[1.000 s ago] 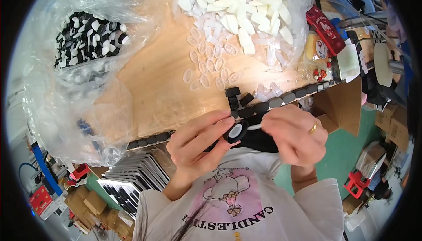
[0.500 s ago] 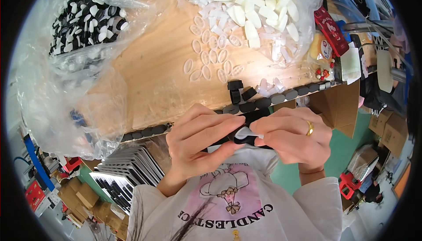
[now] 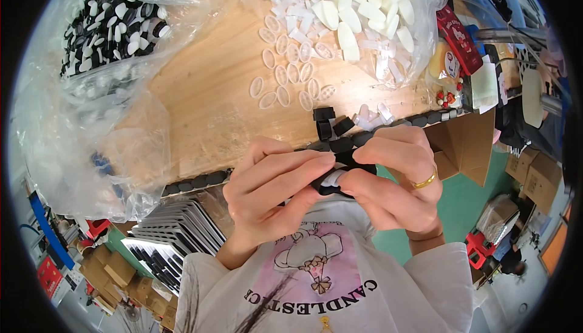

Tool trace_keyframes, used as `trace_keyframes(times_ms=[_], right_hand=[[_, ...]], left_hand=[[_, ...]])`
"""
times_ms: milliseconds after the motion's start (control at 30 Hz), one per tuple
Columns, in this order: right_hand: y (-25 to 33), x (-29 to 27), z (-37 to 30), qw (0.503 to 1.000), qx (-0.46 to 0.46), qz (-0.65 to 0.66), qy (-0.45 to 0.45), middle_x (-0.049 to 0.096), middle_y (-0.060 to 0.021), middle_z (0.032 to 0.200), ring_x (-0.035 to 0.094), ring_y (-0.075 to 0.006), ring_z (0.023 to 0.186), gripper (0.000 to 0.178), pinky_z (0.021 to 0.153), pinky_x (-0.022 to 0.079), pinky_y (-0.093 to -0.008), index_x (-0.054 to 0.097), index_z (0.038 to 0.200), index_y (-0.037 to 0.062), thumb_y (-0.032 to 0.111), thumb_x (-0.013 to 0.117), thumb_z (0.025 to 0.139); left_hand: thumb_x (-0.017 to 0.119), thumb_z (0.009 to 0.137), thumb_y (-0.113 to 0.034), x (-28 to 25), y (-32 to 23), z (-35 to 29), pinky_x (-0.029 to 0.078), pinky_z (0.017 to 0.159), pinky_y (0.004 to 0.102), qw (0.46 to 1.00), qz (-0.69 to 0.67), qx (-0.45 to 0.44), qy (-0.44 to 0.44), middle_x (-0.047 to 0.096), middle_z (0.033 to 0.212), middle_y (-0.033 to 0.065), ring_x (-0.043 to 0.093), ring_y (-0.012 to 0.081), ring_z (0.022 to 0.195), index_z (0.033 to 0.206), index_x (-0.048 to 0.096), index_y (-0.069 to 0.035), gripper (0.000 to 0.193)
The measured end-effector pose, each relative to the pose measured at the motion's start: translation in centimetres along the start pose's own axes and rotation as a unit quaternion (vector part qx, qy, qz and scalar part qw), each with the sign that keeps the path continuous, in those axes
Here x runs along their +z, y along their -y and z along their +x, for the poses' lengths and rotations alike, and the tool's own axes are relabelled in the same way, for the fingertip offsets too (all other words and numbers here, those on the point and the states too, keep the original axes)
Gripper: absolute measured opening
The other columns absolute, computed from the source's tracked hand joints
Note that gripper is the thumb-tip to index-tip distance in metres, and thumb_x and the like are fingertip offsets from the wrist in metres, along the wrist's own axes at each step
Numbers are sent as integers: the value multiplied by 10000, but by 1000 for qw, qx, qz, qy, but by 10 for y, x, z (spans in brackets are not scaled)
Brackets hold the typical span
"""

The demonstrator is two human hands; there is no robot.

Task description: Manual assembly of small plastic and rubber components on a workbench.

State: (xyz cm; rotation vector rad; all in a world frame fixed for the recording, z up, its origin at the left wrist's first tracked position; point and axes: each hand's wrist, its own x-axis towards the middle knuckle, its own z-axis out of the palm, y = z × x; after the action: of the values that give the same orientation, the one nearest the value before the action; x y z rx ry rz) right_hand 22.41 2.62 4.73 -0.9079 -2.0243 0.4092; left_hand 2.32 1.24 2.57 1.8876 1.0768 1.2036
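One wooden table is spread out beyond both grips. Far to the left of the left grip it is covered by a crumpled clear plastic bag, in which black and white pieces are heaped. Well beyond the right grip, cream petal-shaped pieces are piled on clear plastic. To the left of the left grip and nearer the body, white boards are stacked; right of the right grip, an open cardboard box is seen. By the left grip, a black piece is held between thumb and fingertips, between the two grips. The right grip is kept narrow, its thumb laid against a white insert in that piece; whether anything is pinched there cannot be told. Just beyond the grips, black blocks are grouped; farther off, clear oval rings are scattered. On the right grip a gold ring is worn.
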Motion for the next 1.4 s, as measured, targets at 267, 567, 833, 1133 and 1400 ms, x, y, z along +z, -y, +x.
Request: trace_keyframes(times_ms=[267, 567, 833, 1133, 1400], right_hand=[[9, 1, 1, 1000, -16, -8, 25, 577, -59, 998, 556, -260, 837, 189, 727, 495, -449, 739, 856, 101, 248, 779, 744], [19, -6, -4, 993, 3, -107, 43, 566, -36, 1001, 543, -240, 854, 209, 876, 441, -517, 755, 878, 163, 357, 742, 803], [15, 4, -6, 996, 5, -70, 58, 599, -69, 1019, 574, -272, 888, 301, 892, 442, -525, 733, 877, 86, 381, 743, 813], [-91, 36, -13, 973, 177, 73, 131, 656, -125, 995, 639, -285, 864, 277, 741, 515, -338, 687, 998, 23, -80, 692, 740], [-68, 39, -9, 967, 195, 63, 155, 641, -137, 954, 625, -304, 774, 284, 669, 514, -358, 671, 1037, 24, -87, 678, 776]], left_hand=[[745, 636, -43, -3, -1, -1, 471, 671, 319, 999, 31, 31, -12, 751, 960, 88, 687, 198, 794, 985, 743, -8, 351], [738, 575, -45, -2, -3, -3, 450, 594, 272, 999, 39, 21, -31, 756, 962, 57, 576, 203, 737, 961, 774, -49, 388], [807, 655, -115, 0, -2, -15, 417, 677, 310, 999, 31, -8, -35, 755, 884, 92, 523, 224, 764, 947, 765, -17, 311], [814, 725, -33, 5, 12, -39, 448, 761, 280, 942, -146, -286, -103, 743, 925, 52, 567, 159, 816, 1064, 737, -4, 348], [782, 738, 25, 5, 22, -34, 481, 742, 273, 970, -51, -229, -63, 723, 978, 82, 599, 154, 881, 1065, 745, -30, 334]])
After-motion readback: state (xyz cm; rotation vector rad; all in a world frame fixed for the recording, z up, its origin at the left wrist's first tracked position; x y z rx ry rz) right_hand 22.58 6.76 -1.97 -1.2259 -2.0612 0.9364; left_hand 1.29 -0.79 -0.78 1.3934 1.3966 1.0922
